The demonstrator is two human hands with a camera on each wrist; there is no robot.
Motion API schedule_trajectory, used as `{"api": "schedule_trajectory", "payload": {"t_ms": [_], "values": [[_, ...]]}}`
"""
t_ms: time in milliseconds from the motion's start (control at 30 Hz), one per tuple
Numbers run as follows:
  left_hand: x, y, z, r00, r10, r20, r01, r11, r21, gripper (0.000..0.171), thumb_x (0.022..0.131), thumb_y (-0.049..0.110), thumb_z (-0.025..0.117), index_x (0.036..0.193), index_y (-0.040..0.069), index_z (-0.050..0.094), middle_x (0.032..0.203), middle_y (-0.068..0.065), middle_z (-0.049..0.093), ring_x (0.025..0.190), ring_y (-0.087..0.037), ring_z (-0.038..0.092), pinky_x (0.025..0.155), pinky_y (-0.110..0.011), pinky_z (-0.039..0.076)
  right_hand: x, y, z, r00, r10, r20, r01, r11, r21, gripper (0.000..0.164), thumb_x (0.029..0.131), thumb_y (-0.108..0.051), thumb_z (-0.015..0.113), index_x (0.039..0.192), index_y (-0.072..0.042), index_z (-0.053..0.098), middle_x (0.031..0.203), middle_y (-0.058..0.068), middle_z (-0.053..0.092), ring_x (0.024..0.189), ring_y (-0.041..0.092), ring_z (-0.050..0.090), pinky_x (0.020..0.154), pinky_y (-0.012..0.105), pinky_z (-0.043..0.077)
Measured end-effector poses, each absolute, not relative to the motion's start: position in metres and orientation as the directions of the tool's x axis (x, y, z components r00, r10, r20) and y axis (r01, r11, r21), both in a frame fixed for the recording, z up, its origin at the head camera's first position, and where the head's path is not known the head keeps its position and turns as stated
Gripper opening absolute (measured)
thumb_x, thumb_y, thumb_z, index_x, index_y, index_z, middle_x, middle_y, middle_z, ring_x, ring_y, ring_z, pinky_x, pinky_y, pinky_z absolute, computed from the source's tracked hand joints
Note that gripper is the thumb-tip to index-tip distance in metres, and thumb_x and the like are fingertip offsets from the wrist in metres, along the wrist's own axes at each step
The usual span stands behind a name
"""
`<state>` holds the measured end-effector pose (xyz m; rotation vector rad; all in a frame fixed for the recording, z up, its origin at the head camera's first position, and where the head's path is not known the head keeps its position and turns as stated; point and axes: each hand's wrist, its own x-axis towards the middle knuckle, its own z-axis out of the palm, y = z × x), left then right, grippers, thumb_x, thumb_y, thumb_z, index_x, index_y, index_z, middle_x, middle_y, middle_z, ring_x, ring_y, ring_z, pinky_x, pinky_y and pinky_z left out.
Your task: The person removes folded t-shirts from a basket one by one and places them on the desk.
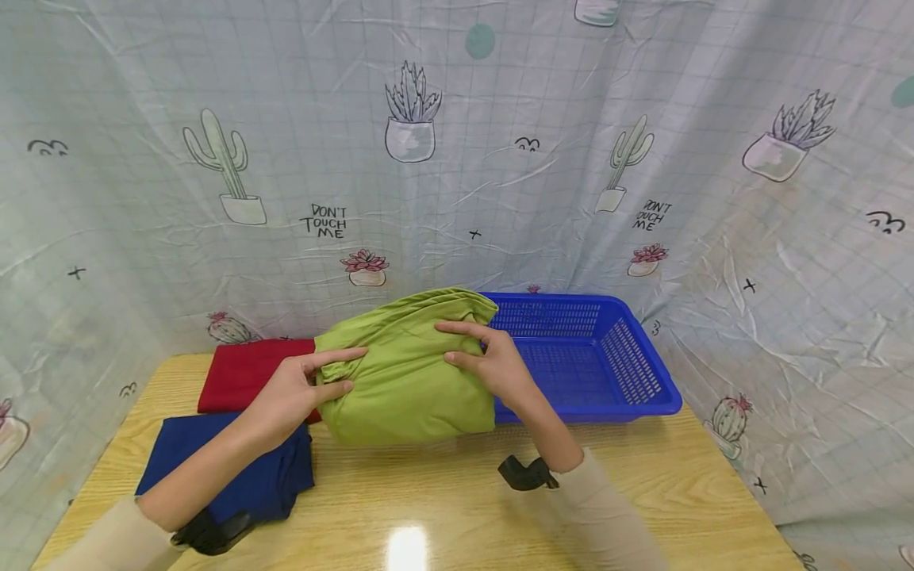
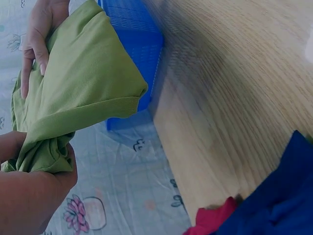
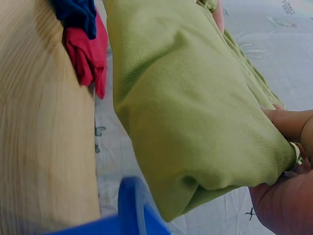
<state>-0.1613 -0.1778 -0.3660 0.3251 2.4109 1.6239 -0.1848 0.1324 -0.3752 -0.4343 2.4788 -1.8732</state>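
A folded lime-green shirt [image 1: 410, 381] is held up over the table, its lower edge hanging toward the tabletop. My left hand [image 1: 289, 396] grips its left side, bunching the fabric in the left wrist view. At the upper right part of the same shirt, my right hand [image 1: 493, 365] holds on, and the right wrist view shows its thumb and fingers pinching the shirt's edge [image 3: 274, 161]. A ribbed band [image 2: 98, 110] runs along one edge of the fabric. Some fingers of both hands are hidden in or behind the cloth.
A blue plastic basket [image 1: 635, 408] with slotted walls stands at the back right, partly behind the shirt. On the left lie a folded red cloth [image 1: 246, 373] and a folded navy cloth [image 1: 207, 444] on the wooden table [image 1: 400, 500]. A printed curtain [image 1: 457, 190] hangs behind.
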Motion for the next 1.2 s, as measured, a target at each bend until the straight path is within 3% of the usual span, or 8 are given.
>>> {"api": "schedule_trajectory", "payload": {"t_ms": [133,433,600,733,900,1000,1133,1200], "values": [[-0.159,-0.184,-0.368,-0.953,0.292,-0.075,0.043,0.375,0.926,0.053,0.092,0.019,0.077,0.142,0.022,0.063,0.059,-0.005,0.047,0.045,-0.017,0.034,0.048,-0.031,0.043,-0.185,0.125,-0.378,-0.959,-0.228,0.17,-0.224,0.237,-0.945,0.041,0.092,-0.009,0.076,0.128,-0.027,0.073,0.146,-0.001,0.057,0.123,0.021,0.059,0.076,0.03,0.054],[-0.153,-0.199,-0.374,-0.962,0.264,-0.074,0.043,0.412,0.91,0.053,0.093,0.019,0.075,0.144,0.019,0.061,0.102,-0.014,0.059,0.081,-0.023,0.04,0.062,-0.032,0.04,-0.183,0.107,-0.39,-0.952,-0.242,0.188,-0.245,0.235,-0.941,0.041,0.092,-0.01,0.076,0.128,-0.028,0.073,0.142,-0.001,0.061,0.082,0.014,0.069,0.067,0.027,0.054],[-0.151,-0.205,-0.381,-0.964,0.252,-0.082,0.025,0.395,0.918,0.052,0.093,0.016,0.075,0.144,0.017,0.061,0.142,-0.011,0.054,0.119,-0.023,0.04,0.08,-0.026,0.046,-0.185,0.097,-0.398,-0.939,-0.252,0.235,-0.305,0.295,-0.905,0.041,0.092,-0.009,0.075,0.128,-0.028,0.073,0.138,-0.003,0.064,0.113,0.013,0.064,0.079,0.027,0.052],[-0.151,-0.209,-0.387,-0.965,0.25,-0.085,0.017,0.38,0.925,0.052,0.093,0.015,0.075,0.144,0.014,0.061,0.149,-0.013,0.049,0.137,-0.03,0.033,0.087,-0.025,0.046,-0.186,0.09,-0.404,-0.933,-0.248,0.263,-0.338,0.344,-0.876,0.041,0.092,-0.007,0.075,0.128,-0.026,0.074,0.135,-0.004,0.066,0.128,0.012,0.056,0.086,0.028,0.048],[-0.152,-0.215,-0.397,-0.963,0.244,-0.113,-0.016,0.365,0.931,0.054,0.093,0.014,0.074,0.145,0.012,0.059,0.156,-0.013,0.044,0.15,-0.038,0.02,0.11,-0.045,0.041,-0.187,0.082,-0.411,-0.934,-0.237,0.268,-0.343,0.387,-0.856,0.041,0.092,-0.004,0.074,0.128,-0.024,0.074,0.135,-0.004,0.066,0.104,0.008,0.058,0.07,0.024,0.043],[-0.152,-0.217,-0.404,-0.957,0.256,-0.134,-0.048,0.316,0.948,0.055,0.094,0.009,0.072,0.146,0.008,0.057,0.159,-0.016,0.038,0.153,-0.041,0.011,0.116,-0.061,0.028,-0.185,0.077,-0.417,-0.94,-0.236,0.248,-0.326,0.398,-0.857,0.042,0.092,-0.002,0.072,0.129,-0.024,0.073,0.136,-0.002,0.066,0.071,0.007,0.049,0.055,0.021,0.036],[-0.151,-0.219,-0.414,-0.947,0.271,-0.174,-0.105,0.253,0.962,0.056,0.095,0.004,0.069,0.148,0.004,0.052,0.164,-0.018,0.028,0.154,-0.043,0.003,0.118,-0.064,0.02,-0.182,0.071,-0.424,-0.948,-0.24,0.208,-0.293,0.412,-0.863,0.043,0.094,-0.002,0.071,0.13,-0.024,0.072,0.137,0.001,0.065,0.051,0.007,0.025,0.047,0.021,0.031],[-0.15,-0.218,-0.419,-0.943,0.274,-0.19,-0.126,0.236,0.963,0.057,0.095,0.004,0.068,0.149,0.003,0.051,0.164,-0.019,0.026,0.154,-0.044,0.002,0.118,-0.063,0.02,-0.182,0.069,-0.428,-0.952,-0.235,0.196,-0.281,0.418,-0.864,0.043,0.094,-0.002,0.07,0.13,-0.025,0.071,0.137,0.001,0.065,0.054,0.007,0.029,0.049,0.021,0.032]]}}
